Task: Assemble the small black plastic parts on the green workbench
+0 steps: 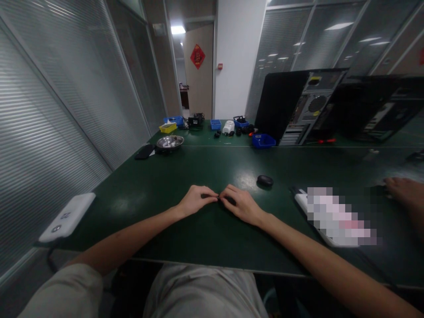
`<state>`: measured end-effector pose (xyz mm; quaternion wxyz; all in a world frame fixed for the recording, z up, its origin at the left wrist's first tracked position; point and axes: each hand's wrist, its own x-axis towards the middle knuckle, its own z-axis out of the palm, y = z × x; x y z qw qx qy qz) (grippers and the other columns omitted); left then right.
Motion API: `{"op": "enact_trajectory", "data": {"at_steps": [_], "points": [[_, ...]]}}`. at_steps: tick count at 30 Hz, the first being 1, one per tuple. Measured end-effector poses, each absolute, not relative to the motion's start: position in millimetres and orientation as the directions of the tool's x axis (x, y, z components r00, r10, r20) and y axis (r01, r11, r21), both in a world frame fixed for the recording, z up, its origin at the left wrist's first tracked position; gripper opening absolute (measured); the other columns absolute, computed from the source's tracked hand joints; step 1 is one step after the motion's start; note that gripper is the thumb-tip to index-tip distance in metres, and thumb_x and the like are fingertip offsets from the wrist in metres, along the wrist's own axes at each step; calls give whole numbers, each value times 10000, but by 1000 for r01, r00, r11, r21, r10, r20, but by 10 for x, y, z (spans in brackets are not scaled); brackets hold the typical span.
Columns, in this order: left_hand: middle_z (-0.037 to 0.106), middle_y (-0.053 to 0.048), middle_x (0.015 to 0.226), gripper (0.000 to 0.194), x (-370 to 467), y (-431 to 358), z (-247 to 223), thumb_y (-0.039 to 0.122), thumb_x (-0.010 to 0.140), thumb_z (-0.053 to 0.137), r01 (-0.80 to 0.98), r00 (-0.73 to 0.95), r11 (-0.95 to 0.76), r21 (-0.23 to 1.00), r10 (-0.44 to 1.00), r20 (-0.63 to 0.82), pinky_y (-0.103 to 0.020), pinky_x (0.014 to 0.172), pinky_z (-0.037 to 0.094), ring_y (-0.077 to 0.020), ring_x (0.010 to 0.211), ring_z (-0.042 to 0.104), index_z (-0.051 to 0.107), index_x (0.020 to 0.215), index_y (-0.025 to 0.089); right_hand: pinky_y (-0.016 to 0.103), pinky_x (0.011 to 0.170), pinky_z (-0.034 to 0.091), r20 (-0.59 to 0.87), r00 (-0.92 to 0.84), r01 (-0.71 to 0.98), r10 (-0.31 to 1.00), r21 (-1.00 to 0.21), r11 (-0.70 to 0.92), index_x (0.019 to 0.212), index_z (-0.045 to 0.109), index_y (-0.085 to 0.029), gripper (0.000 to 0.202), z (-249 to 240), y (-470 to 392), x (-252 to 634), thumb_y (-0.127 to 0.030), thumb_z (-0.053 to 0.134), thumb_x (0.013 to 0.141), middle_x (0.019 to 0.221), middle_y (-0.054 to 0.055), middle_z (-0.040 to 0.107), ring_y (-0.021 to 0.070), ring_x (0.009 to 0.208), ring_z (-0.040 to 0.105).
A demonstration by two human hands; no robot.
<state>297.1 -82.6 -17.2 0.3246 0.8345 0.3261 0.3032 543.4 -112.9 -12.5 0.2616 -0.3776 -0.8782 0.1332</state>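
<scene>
My left hand [198,200] and my right hand [241,203] meet fingertip to fingertip over the green table [185,243]. Both are closed in a pinch around a tiny dark piece [218,197] between them, too small to name. Beyond my right hand lies a small black rounded object [265,180], apart from it, much like a mouse or an earbud case.
A white device [68,217] lies at the left edge, and a partly blurred-out white one [318,221] to the right. Another person's hand [402,190] rests at far right. Behind stand a metal bowl [170,142], a blue bin [263,141] and a computer tower [281,104].
</scene>
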Motion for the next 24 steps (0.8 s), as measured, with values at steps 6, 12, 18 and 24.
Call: {"op": "enact_trajectory", "data": {"at_steps": [6, 12, 18, 24], "points": [[741, -65, 1039, 226, 2975, -824, -174, 312, 945, 717, 349, 637, -599, 721, 716, 286, -288, 851, 524, -180, 908, 682, 795, 1115, 185, 272, 745, 449, 381, -570, 604, 728, -406, 685, 1065, 645, -239, 127, -121, -1123, 5450, -280, 529, 1031, 1015, 33, 637, 158, 838, 616], [670, -74, 1054, 353, 2984, -871, -127, 312, 998, 626, 400, 710, -688, 606, 650, 269, -281, 813, 511, -178, 910, 629, 696, 1325, 199, 274, 696, 416, 375, -560, 653, 739, -349, 672, 1089, 649, -239, 148, -77, -1100, 5515, -305, 527, 1036, 1050, 33, 640, 149, 803, 606], [653, -88, 1117, 323, 3022, -909, -93, 292, 1018, 575, 428, 734, -743, 515, 618, 281, -329, 945, 489, -212, 1058, 604, 685, 1310, 209, 277, 665, 388, 327, -597, 679, 732, -279, 679, 1084, 658, -237, 141, -50, -1082, 5563, -291, 547, 1016, 1065, 33, 647, 142, 763, 588], [688, -68, 1044, 246, 2920, -870, -63, 336, 957, 678, 450, 690, -666, 596, 682, 242, -289, 831, 496, -187, 929, 628, 742, 1147, 193, 280, 655, 374, 306, -525, 752, 794, -270, 602, 1062, 679, -239, 142, -67, -1031, 5602, -288, 561, 1001, 1030, 35, 646, 156, 784, 596]]}}
